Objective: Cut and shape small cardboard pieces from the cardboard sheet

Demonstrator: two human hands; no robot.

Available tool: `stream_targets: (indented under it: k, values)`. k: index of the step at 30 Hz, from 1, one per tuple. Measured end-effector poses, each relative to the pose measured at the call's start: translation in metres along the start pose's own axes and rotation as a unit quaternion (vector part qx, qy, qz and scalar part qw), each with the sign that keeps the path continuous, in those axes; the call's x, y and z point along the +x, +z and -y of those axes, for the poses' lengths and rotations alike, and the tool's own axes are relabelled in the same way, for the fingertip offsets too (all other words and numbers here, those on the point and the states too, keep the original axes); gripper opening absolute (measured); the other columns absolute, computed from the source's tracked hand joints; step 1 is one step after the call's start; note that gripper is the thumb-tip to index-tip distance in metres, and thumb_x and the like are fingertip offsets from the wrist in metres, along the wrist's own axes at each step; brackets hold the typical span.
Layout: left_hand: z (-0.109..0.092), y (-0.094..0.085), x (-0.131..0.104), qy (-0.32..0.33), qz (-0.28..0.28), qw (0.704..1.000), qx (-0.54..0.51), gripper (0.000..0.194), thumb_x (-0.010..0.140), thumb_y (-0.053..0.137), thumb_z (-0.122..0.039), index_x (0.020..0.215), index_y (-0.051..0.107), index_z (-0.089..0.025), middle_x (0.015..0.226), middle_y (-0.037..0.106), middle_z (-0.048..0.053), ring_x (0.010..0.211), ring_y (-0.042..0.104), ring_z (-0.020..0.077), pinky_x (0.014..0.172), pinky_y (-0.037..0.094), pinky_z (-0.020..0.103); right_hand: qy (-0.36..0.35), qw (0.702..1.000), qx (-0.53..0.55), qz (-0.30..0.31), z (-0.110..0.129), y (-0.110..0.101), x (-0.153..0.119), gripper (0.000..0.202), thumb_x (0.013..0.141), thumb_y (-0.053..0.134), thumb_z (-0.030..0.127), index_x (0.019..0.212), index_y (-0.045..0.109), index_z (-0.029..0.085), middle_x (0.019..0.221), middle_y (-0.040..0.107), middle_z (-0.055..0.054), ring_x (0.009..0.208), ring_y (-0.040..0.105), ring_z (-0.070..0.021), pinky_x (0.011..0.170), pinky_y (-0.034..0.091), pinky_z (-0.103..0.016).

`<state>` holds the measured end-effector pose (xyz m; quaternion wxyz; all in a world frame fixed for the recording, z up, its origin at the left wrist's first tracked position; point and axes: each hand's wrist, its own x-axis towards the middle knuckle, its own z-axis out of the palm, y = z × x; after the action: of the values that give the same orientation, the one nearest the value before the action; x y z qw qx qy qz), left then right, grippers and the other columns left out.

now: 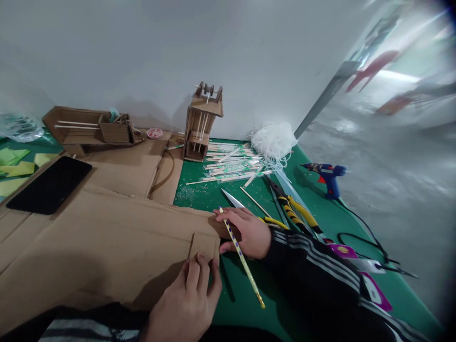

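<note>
A yellow pencil (242, 256) with purple dots slants through the fingers of my right hand (249, 232), its tip pointing up and away. That hand is closed on the pencil and also rests at the right edge of a large cardboard sheet (142, 228), by a brown strip of cardboard (223, 231). My left hand (183, 299) has its fingers bent together, the tips pressing a small cardboard rectangle (204, 243) onto the sheet's right end. The thumb of my left hand is mostly hidden.
Behind stand a cardboard tower (203, 123) and a cardboard box model (78, 128). A black phone (50, 184) lies left. Wrapped sticks (231, 166), white string (273, 142), scissors (233, 198), pliers (292, 206) and a blue glue gun (327, 175) with its cord lie right.
</note>
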<state>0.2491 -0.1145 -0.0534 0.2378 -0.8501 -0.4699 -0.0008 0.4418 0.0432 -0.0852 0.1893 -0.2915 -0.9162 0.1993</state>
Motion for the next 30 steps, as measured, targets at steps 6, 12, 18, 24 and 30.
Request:
stream_targets:
  k: [6, 12, 18, 24, 30]
  values:
    - [0.01, 0.0, 0.004, 0.021, 0.019, 0.998, -0.05, 0.031, 0.091, 0.05, -0.021, 0.119, 0.061, -0.018, 0.108, 0.067, 0.013, 0.094, 0.058, 0.0201, 0.07, 0.048, 0.026, 0.003, 1.0, -0.002, 0.018, 0.001, -0.004, 0.0, 0.06, 0.066, 0.086, 0.039, 0.114, 0.052, 0.026, 0.132, 0.064, -0.008, 0.12, 0.059, -0.0283, 0.098, 0.045, -0.045]
    - [0.014, 0.005, 0.002, 0.025, 0.014, 0.995, -0.091, 0.034, 0.087, 0.056, -0.022, 0.121, 0.06, -0.02, 0.106, 0.066, 0.01, 0.092, 0.059, 0.0199, 0.061, 0.048, 0.026, 0.003, 1.0, 0.002, 0.013, 0.003, -0.006, 0.0, 0.052, 0.072, 0.082, 0.042, 0.113, 0.053, 0.026, 0.132, 0.064, -0.008, 0.121, 0.059, -0.0269, 0.097, 0.045, -0.043]
    - [0.017, 0.002, 0.003, 0.024, 0.037, 0.995, -0.088, 0.037, 0.085, 0.061, -0.023, 0.122, 0.06, -0.023, 0.106, 0.065, 0.006, 0.089, 0.058, 0.0185, 0.058, 0.046, 0.026, 0.006, 1.0, 0.005, -0.004, -0.002, 0.001, 0.001, 0.053, 0.07, 0.082, 0.048, 0.11, 0.056, 0.025, 0.125, 0.068, -0.009, 0.112, 0.064, -0.0279, 0.094, 0.046, -0.043]
    - [0.018, 0.002, 0.003, 0.025, 0.037, 0.995, -0.089, 0.038, 0.084, 0.063, -0.025, 0.121, 0.06, -0.024, 0.104, 0.065, 0.004, 0.087, 0.056, 0.0185, 0.06, 0.047, 0.026, 0.011, 1.0, 0.009, -0.018, -0.003, 0.003, -0.001, 0.055, 0.068, 0.082, 0.051, 0.11, 0.056, 0.026, 0.123, 0.069, -0.008, 0.11, 0.065, -0.0274, 0.094, 0.046, -0.042]
    - [0.018, 0.004, 0.002, 0.031, 0.037, 0.995, -0.093, 0.037, 0.086, 0.06, -0.025, 0.123, 0.06, -0.023, 0.105, 0.064, 0.006, 0.089, 0.055, 0.0184, 0.062, 0.046, 0.025, 0.008, 1.0, 0.016, -0.018, -0.002, -0.001, -0.001, 0.054, 0.07, 0.082, 0.048, 0.112, 0.055, 0.026, 0.125, 0.069, -0.007, 0.11, 0.065, -0.0259, 0.093, 0.047, -0.039]
